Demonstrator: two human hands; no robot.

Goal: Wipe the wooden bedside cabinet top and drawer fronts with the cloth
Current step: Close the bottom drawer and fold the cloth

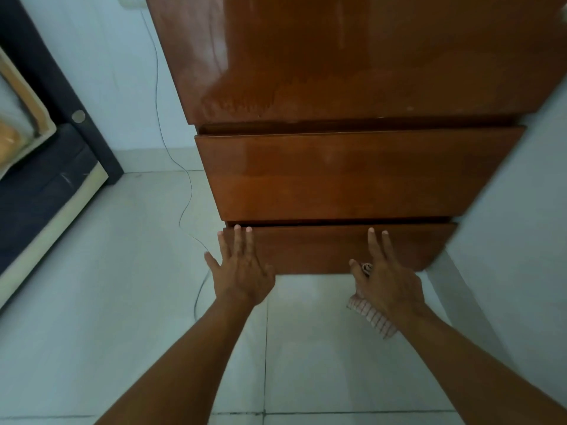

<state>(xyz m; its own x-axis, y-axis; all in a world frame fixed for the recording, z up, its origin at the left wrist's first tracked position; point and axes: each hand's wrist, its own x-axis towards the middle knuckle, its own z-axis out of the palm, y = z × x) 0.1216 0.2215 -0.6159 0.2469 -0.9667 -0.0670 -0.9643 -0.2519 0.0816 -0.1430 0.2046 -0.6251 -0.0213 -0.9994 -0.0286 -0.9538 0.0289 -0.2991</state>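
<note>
Above the tiled floor (pixel 138 286), the person's left hand (pixel 242 271) lies flat with released, straight fingers (pixel 237 240) on the left end of the lower drawer front (pixel 313 250). The right hand (pixel 386 280) presses two straight fingers on the same front towards its right end, while its thumb pinches the checked cloth (pixel 372 317), which hangs under the wrist. Beyond are the upper drawer front (pixel 352 173) and the glossy cabinet top (pixel 337 56). A thin cable (pixel 159 102) trails left of the cabinet, near a dark bed (pixel 40 185).

I note a home bedroom. A dark bed base (pixel 40 191) stands near a wooden drawer cabinet (pixel 352 173) on pale floor tiles (pixel 122 302), against a plain wall (pixel 92 56).
</note>
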